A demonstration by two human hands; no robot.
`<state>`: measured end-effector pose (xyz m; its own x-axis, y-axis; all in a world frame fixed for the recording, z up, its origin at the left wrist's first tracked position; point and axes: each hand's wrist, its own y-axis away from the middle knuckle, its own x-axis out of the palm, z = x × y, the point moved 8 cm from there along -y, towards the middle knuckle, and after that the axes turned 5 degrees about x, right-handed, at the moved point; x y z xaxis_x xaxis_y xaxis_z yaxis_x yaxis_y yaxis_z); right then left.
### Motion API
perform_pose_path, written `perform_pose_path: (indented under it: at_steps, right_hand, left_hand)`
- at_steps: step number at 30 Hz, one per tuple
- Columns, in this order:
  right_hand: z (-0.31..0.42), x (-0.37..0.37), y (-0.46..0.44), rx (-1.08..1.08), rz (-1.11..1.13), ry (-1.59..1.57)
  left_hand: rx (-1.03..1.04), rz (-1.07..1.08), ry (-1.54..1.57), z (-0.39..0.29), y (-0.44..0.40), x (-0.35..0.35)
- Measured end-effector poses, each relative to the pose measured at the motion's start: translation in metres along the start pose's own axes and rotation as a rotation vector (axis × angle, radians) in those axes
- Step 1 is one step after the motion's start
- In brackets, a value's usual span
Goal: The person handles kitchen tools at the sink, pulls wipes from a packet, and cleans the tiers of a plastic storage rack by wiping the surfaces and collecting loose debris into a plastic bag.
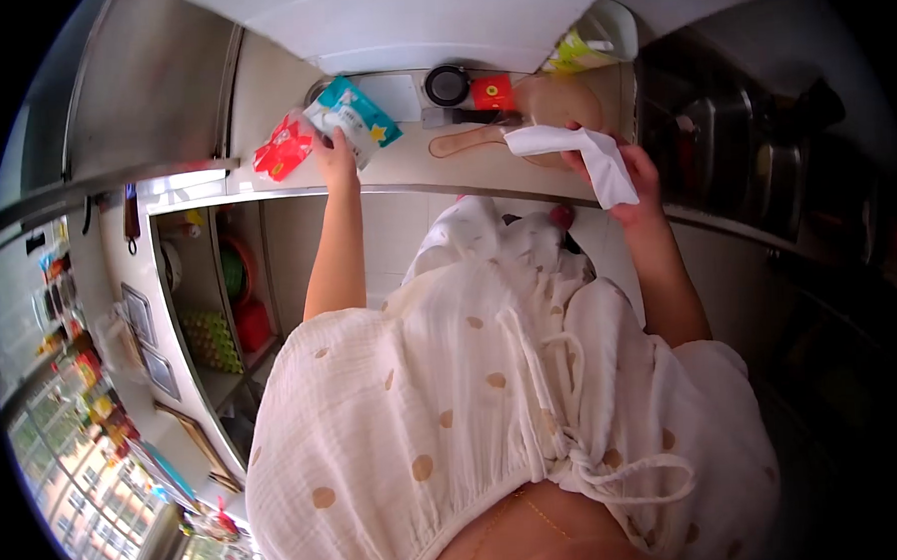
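My left hand (337, 163) is closed at the lower edge of a teal and white plastic bag (354, 116), over the counter. A red packet (285, 148) lies against that hand's other side; whether the fingers touch it too, I cannot tell. My right hand (641, 179) grips a white paper towel (607, 164), which hangs folded over the fingers and stretches left above a wooden paddle-shaped board (467, 140).
At the back of the counter (403, 164) are a round black object (447, 85), a small red packet (492, 93) and a bin with a yellow-green bag (576, 52). A dark stove (723, 138) is on the right. Open shelves (218, 280) stand below left.
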<state>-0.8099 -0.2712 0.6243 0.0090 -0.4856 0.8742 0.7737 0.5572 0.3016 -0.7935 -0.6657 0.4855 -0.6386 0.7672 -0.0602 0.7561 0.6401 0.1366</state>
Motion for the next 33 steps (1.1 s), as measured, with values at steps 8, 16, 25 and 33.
perform_pose_path:
  at_steps: [8, 16, 25, 33]
  right_hand:
    - [0.011, -0.058, 0.092, -0.145, -0.119, -0.204]
    - [0.027, -0.141, 0.22, -0.312, -0.207, -0.107]
    - [0.012, -0.209, 0.408, -0.592, -0.322, -0.125]
    - [-0.059, -0.236, 0.557, -0.884, -0.708, -0.226]
  left_hand:
    - [0.407, 0.117, -0.356, -0.101, 0.047, 0.041]
    - [0.848, 1.296, 0.197, -0.31, 0.314, 0.221]
    - [1.426, 1.816, 0.788, -0.418, 0.549, 0.247]
    - [1.38, 2.098, 1.068, -0.412, 0.657, 0.255]
